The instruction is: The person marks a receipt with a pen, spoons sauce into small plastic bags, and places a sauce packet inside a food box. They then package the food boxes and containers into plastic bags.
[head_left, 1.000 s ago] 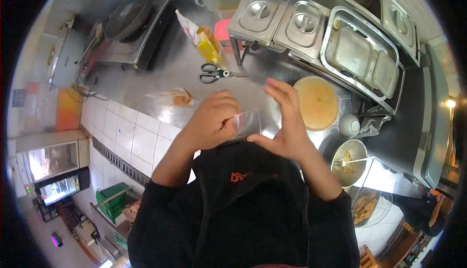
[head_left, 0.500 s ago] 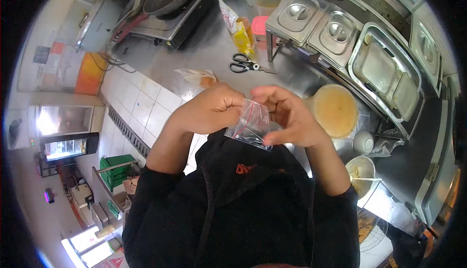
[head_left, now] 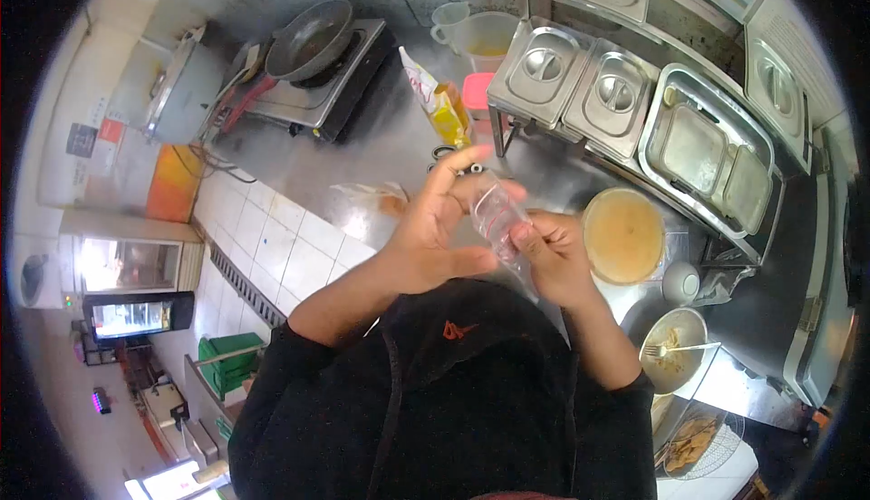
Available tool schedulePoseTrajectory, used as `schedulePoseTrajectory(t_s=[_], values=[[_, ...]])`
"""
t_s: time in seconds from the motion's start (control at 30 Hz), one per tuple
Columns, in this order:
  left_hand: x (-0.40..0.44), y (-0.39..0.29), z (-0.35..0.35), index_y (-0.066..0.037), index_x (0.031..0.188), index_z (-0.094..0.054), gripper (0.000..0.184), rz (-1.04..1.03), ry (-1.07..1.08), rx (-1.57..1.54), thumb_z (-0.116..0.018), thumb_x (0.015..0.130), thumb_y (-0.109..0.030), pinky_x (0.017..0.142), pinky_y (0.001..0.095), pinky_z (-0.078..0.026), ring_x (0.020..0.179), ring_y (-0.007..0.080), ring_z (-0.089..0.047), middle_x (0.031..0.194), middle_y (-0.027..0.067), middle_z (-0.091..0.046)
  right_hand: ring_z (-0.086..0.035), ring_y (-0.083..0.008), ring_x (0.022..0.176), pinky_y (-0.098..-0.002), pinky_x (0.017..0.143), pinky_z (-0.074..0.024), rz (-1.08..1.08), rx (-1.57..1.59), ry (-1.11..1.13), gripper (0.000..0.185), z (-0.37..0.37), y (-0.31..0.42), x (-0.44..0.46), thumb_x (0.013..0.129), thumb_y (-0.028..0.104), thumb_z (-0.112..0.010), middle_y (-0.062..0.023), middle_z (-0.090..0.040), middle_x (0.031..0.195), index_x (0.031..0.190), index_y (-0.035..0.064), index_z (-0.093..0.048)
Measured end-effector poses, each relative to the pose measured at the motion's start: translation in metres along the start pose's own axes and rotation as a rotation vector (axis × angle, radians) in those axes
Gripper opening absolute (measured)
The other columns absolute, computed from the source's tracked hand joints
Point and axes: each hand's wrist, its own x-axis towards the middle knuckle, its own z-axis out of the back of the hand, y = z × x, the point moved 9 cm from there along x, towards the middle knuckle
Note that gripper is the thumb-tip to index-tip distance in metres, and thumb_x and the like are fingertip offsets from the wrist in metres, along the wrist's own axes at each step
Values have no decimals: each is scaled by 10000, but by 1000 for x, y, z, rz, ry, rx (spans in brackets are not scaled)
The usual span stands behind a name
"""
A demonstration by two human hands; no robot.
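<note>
A small clear zip bag (head_left: 497, 219) with a red line along its seal is pinched between the thumb and fingers of my right hand (head_left: 555, 251). To its left, my left hand (head_left: 444, 223) is spread, thumb and fingers apart around the bag's side. Behind my left fingers the scissors (head_left: 442, 153) are mostly hidden. A yellow and white pouch (head_left: 441, 106) stands beyond them. On the steel counter, left of my left hand, lies a clear packet (head_left: 372, 198) with something orange-brown inside.
A pan (head_left: 311, 42) sits on a stove at the back left. Lidded steel containers (head_left: 541, 69) stand on a rack. Right of my hands are a round tan-topped tub (head_left: 623, 235), a white bowl (head_left: 680, 282) and a metal bowl (head_left: 675, 346) with a fork.
My left hand has let go of the bag and opened. My right hand, loosely open before, now pinches the bag, which has shifted right and tilted. The view has also shifted.
</note>
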Motion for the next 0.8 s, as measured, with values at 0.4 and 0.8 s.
schedulePoseTrajectory(t_s=[0.4, 0.8], values=[[31, -21, 91, -56, 916, -563, 259, -266, 232, 773, -659, 872, -293, 1011, 436, -361, 1161, 335, -519, 1227, 204, -569, -661, -342, 896, -437, 744, -527, 22, -1567, -518, 136, 71, 62, 167, 817, 132, -635, -159, -675, 913, 918, 42, -639], [47, -62, 188, -57, 800, -626, 136, -265, 165, 946, -729, 746, -127, 1017, 428, -359, 1209, 355, -502, 1326, 196, -534, -609, -174, 590, -323, 561, -484, -57, -1037, -593, 289, 11, 76, 102, 791, 55, -624, -58, -637, 718, 1079, 60, -607]])
